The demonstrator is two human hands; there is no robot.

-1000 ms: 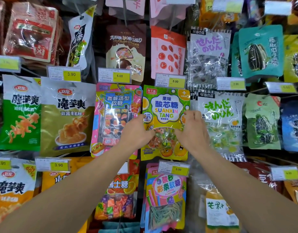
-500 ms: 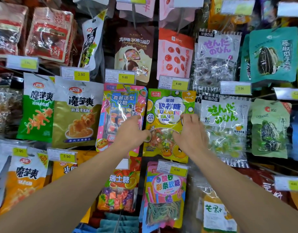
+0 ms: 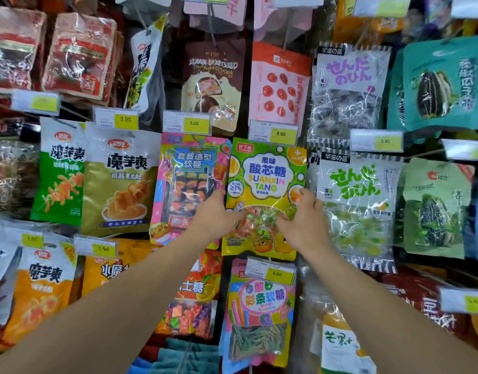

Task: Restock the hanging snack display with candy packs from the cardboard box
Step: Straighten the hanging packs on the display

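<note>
A green and yellow candy pack marked SUANXIN TANG (image 3: 267,174) hangs in the middle of the snack display, under a 5.00 price tag (image 3: 273,133). My left hand (image 3: 213,214) grips its left edge at mid-height. My right hand (image 3: 304,217) grips its right edge, fingers curled over the front. The pack's clear window with coloured candies shows between my hands. The hook that carries it is hidden behind the price tag. The cardboard box is out of view.
A pink sushi-shaped candy pack (image 3: 189,184) hangs close on the left, and a clear pack with green lettering (image 3: 356,201) close on the right. A striped-candy pack (image 3: 259,306) hangs directly below. Price tags stick out on hooks all over the wall.
My hands stay on the same pack, and the left has slid slightly lower along its edge. The view has shifted a little to the left and closer.
</note>
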